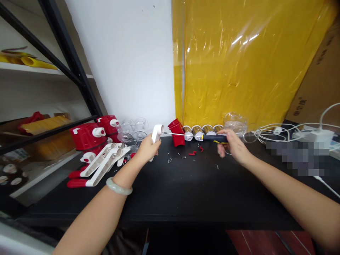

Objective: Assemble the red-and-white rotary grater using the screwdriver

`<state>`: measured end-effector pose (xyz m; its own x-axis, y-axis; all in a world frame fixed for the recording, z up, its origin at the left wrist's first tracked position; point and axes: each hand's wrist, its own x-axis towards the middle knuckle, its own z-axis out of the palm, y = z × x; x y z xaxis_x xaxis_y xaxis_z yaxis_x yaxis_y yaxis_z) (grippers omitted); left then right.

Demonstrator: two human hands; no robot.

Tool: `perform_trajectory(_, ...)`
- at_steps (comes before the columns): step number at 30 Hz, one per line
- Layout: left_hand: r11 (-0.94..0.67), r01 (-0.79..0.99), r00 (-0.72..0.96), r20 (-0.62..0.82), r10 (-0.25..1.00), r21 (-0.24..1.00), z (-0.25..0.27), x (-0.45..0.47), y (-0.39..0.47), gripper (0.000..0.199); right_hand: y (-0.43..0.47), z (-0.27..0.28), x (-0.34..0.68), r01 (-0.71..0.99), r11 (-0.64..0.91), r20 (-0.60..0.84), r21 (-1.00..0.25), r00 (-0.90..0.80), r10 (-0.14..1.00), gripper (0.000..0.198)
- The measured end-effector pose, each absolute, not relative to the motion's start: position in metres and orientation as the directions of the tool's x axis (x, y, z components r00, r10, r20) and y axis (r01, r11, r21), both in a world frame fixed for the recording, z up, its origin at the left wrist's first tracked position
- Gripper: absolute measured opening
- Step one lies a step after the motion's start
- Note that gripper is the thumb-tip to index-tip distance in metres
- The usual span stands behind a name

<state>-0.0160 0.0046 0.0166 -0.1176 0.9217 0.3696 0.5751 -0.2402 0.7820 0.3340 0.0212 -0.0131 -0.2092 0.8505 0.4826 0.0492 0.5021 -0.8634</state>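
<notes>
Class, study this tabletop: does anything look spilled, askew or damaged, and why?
Small silver screws lie scattered loose on the black table near two small red parts; pointing different ways, they look spilled rather than sorted. The red housing behind the screwdriver looks tilted, though that may be its shape. No damage is clear.

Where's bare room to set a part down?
Front middle of the black table, between your forearms, nearer you than the small loose pieces and screwdriver; also the front-left strip before the white-and-red handles. Crowded: back left around red containers, right back by the white adapter.
</notes>
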Motion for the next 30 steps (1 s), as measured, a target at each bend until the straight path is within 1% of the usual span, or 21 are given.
perform_trajectory(2, -0.231, 0.578, -0.125, 0.365, 0.923, 0.783, 0.0161, -0.0160, 0.0054, 0.010, 0.0232, -0.0137, 0.3332, -0.041, 0.563, 0.562, -0.825, -0.152, 0.813, 0.052)
perform_trajectory(3, -0.227, 0.579, -0.128, 0.362, 0.923, 0.783, 0.0161, -0.0158, 0.0056, 0.010, 0.0232, -0.0134, 0.3329, -0.049, 0.591, 0.591, -0.805, -0.135, 0.795, 0.056)
perform_trajectory(4, -0.222, 0.580, -0.131, 0.358, 0.924, 0.784, 0.0160, -0.0156, 0.0057, 0.010, 0.0224, -0.0127, 0.3329, -0.024, 0.604, 0.601, -0.797, -0.140, 0.787, 0.055)
perform_trajectory(7, -0.214, 0.585, -0.125, 0.347, 0.929, 0.782, 0.0147, -0.0147, 0.0059, 0.012, 0.0172, -0.0086, 0.3346, 0.129, 0.543, 0.515, -0.830, -0.194, 0.835, 0.038)
perform_trajectory(8, -0.214, 0.587, -0.120, 0.345, 0.931, 0.781, 0.0139, -0.0145, 0.0060, 0.012, 0.0159, -0.0073, 0.3350, 0.154, 0.512, 0.482, -0.845, -0.193, 0.854, 0.038)
perform_trajectory(10, -0.215, 0.592, -0.113, 0.344, 0.932, 0.777, 0.0121, -0.0148, 0.0067, 0.012, 0.0155, -0.0055, 0.3345, 0.107, 0.498, 0.479, -0.861, -0.160, 0.863, 0.043)
perform_trajectory(13, -0.212, 0.597, -0.121, 0.348, 0.930, 0.774, 0.0098, -0.0162, 0.0080, 0.011, 0.0180, -0.0052, 0.3327, -0.028, 0.592, 0.592, -0.805, -0.097, 0.800, 0.056)
perform_trajectory(14, -0.211, 0.600, -0.124, 0.349, 0.929, 0.772, 0.0092, -0.0167, 0.0084, 0.011, 0.0185, -0.0056, 0.3327, -0.027, 0.618, 0.617, -0.786, -0.102, 0.780, 0.058)
perform_trajectory(15, -0.209, 0.602, -0.124, 0.349, 0.929, 0.770, 0.0088, -0.0171, 0.0087, 0.011, 0.0185, -0.0059, 0.3331, 0.002, 0.624, 0.619, -0.782, -0.128, 0.775, 0.054)
perform_trajectory(17, -0.208, 0.608, -0.118, 0.346, 0.931, 0.766, 0.0083, -0.0172, 0.0088, 0.012, 0.0174, -0.0065, 0.3351, 0.103, 0.577, 0.551, -0.810, -0.202, 0.809, 0.040)
perform_trajectory(19, -0.206, 0.613, -0.113, 0.342, 0.933, 0.763, 0.0088, -0.0168, 0.0084, 0.013, 0.0165, -0.0067, 0.3367, 0.160, 0.518, 0.479, -0.841, -0.228, 0.848, 0.039)
perform_trajectory(21, -0.200, 0.616, -0.120, 0.342, 0.932, 0.762, 0.0101, -0.0161, 0.0076, 0.013, 0.0168, -0.0066, 0.3365, 0.101, 0.522, 0.494, -0.847, -0.213, 0.843, 0.042)
perform_trajectory(23, -0.193, 0.616, -0.134, 0.343, 0.930, 0.764, 0.0118, -0.0156, 0.0068, 0.011, 0.0174, -0.0061, 0.3347, -0.001, 0.568, 0.556, -0.823, -0.205, 0.805, 0.050)
perform_trajectory(25, -0.186, 0.611, -0.144, 0.339, 0.930, 0.770, 0.0132, -0.0149, 0.0061, 0.011, 0.0169, -0.0056, 0.3334, -0.026, 0.593, 0.584, -0.805, -0.217, 0.782, 0.059)
perform_trajectory(26, -0.183, 0.607, -0.145, 0.334, 0.931, 0.773, 0.0137, -0.0144, 0.0057, 0.011, 0.0163, -0.0054, 0.3334, -0.007, 0.587, 0.571, -0.810, -0.238, 0.785, 0.055)
perform_trajectory(28, -0.179, 0.599, -0.141, 0.323, 0.936, 0.780, 0.0141, -0.0132, 0.0050, 0.011, 0.0153, -0.0053, 0.3345, 0.055, 0.550, 0.515, -0.833, -0.282, 0.809, 0.039)
perform_trajectory(29, -0.180, 0.597, -0.135, 0.319, 0.938, 0.782, 0.0141, -0.0127, 0.0047, 0.011, 0.0153, -0.0053, 0.3353, 0.076, 0.529, 0.488, -0.845, -0.294, 0.822, 0.034)
perform_trajectory(30, -0.183, 0.595, -0.128, 0.318, 0.939, 0.782, 0.0141, -0.0123, 0.0043, 0.011, 0.0159, -0.0053, 0.3360, 0.077, 0.511, 0.470, -0.856, -0.294, 0.832, 0.033)
